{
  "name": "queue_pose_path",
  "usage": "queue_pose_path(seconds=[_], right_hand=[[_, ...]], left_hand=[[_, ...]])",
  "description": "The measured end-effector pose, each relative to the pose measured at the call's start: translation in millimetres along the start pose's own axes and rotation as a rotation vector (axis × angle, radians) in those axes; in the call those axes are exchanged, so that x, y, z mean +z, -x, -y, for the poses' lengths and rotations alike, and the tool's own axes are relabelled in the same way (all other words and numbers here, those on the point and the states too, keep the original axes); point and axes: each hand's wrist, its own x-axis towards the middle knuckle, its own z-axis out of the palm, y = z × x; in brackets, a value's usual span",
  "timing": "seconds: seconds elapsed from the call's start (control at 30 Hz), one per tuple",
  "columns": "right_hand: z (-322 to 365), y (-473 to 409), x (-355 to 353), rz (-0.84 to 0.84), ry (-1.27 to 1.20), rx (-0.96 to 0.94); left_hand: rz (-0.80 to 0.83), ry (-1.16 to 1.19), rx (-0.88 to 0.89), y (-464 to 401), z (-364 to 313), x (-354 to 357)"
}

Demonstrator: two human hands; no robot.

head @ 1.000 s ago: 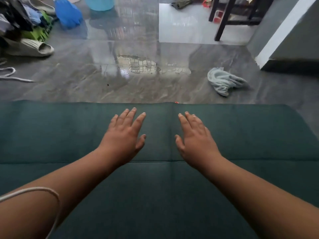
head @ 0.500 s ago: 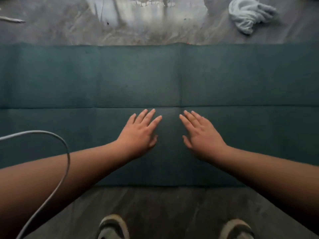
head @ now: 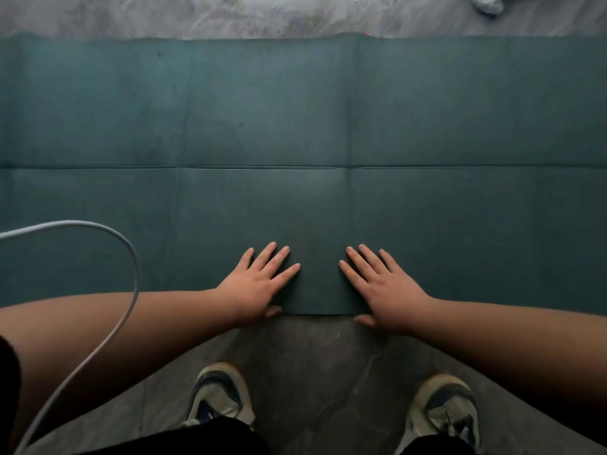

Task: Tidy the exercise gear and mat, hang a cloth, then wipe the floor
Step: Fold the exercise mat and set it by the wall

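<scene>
A dark green exercise mat (head: 295, 119) lies flat on the grey floor and spans the whole width of the view, with fold creases across it. My left hand (head: 259, 287) and my right hand (head: 384, 290) rest palm down on the mat's near edge, fingers spread and pointing away from me. Both thumbs sit at the edge itself, on the floor side; whether they are under the mat I cannot tell. A pale blue cloth (head: 486, 3) lies crumpled on the floor beyond the mat, at the top right, mostly cut off.
A white cable (head: 131, 257) hangs in a loop in front of my left arm. My two shoes (head: 220, 395) (head: 450, 412) stand on the grey marbled floor (head: 328, 372) just short of the mat. Beyond the mat's far edge the floor is glossy.
My head has tipped further down, so my shoes are now in view. Both hands have drawn back across the mat from its middle crease to its near edge.
</scene>
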Motion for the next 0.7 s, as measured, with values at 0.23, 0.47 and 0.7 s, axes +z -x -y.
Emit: queue_pose_path(seconds=[0.23,0.47,0.7], right_hand=[[5.3,0.5,-5.1,0.045,0.089,-0.032],[-4.4,5.5,-30.6,-0.132,0.179,-0.096],[-26.1,6.8,-71.5,-0.562,0.247,0.014]], left_hand=[[0.02,-0.055,0.022,1.0,-0.2,2.1],[-0.108,0.013,0.116,8.5,-9.5,-27.9],[-0.428,-0.016,0.111,9.9,9.3,-84.1]])
